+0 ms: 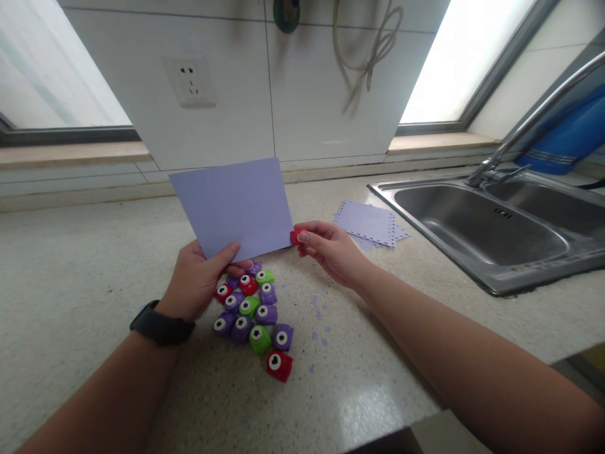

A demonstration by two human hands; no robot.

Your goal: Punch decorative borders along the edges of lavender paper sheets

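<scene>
My left hand (198, 280) pinches the lower edge of a lilac paper sheet (236, 205), holding it up over the counter. At the sheet's lower right corner my right hand (328, 249) is closed round a small red punch (295, 237). Below the sheet lies a cluster of several small punches (253, 315) in red, green and purple, touching one another. Tiny lilac paper bits (320, 315) are scattered on the counter just right of the cluster.
A stack of lilac sheets with punched edges (368, 222) lies right of my right hand. A steel sink (454, 249) with a tap (529, 126) fills the right side. A wall socket (190, 81) and a hanging cord (373, 50) are on the tiled wall.
</scene>
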